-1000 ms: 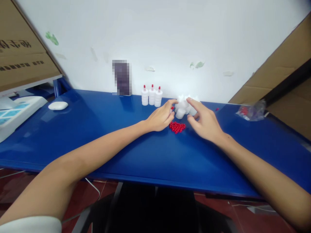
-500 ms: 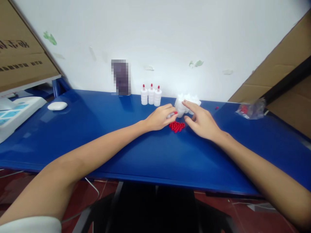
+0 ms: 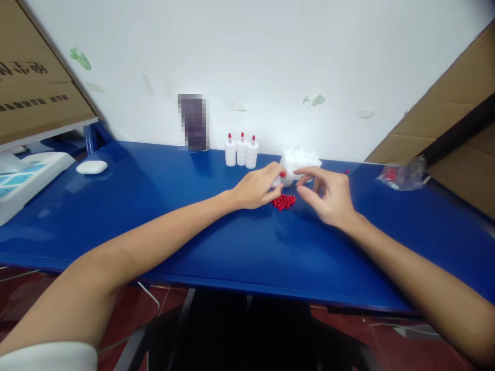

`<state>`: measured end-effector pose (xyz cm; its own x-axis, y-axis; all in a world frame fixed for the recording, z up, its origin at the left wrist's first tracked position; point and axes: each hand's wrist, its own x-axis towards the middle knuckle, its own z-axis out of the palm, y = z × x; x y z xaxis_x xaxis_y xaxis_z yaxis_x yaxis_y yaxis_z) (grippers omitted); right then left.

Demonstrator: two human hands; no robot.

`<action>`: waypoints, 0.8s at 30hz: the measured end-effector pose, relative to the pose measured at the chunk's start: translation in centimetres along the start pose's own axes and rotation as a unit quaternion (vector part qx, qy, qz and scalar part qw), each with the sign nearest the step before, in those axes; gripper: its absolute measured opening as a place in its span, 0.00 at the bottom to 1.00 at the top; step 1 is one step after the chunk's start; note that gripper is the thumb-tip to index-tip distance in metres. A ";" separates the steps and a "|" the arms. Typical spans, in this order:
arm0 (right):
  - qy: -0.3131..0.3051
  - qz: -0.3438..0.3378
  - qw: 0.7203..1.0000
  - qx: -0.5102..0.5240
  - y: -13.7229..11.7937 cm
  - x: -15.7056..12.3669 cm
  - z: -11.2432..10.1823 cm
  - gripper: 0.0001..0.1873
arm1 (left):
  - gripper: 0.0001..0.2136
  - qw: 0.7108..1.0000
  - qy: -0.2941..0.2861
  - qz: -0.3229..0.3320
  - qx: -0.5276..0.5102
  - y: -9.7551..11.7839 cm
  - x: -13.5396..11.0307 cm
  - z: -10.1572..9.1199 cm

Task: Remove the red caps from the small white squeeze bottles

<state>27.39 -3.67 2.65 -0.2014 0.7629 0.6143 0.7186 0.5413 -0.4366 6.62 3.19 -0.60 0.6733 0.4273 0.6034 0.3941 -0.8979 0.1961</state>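
My left hand (image 3: 257,188) rests on the blue table (image 3: 162,221) with its fingers pinched on a small red cap (image 3: 283,174). My right hand (image 3: 327,193) hovers just to its right, fingers curled around a small white bottle (image 3: 289,178) that is mostly hidden. A pile of several red caps (image 3: 284,201) lies on the table between and just below both hands. Behind them sits a heap of uncapped white bottles (image 3: 300,158).
Three capped white bottles (image 3: 241,151) stand near the wall. A white oval object (image 3: 92,167) and a white device (image 3: 23,178) lie far left. A clear plastic bag (image 3: 402,175) sits at right beside cardboard boxes (image 3: 444,113). One stray red cap (image 3: 345,172) lies behind my right hand.
My right hand has drawn back from the bottle heap toward me and curled its fingers. My left hand's fingertips have come together on a red cap next to the bottle.
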 end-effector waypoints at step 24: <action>-0.106 -0.137 0.985 -0.020 -0.8 -0.3 0.7 0.15 | 0.08 0.979 0.081 0.155 0.101 -0.4 -0.3 0.3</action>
<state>26.47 -4.11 2.32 -0.5232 0.6491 0.5522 0.6430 0.7260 -0.2441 6.43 3.46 -1.16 0.6786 0.1009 0.7276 0.3139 -0.9353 -0.1631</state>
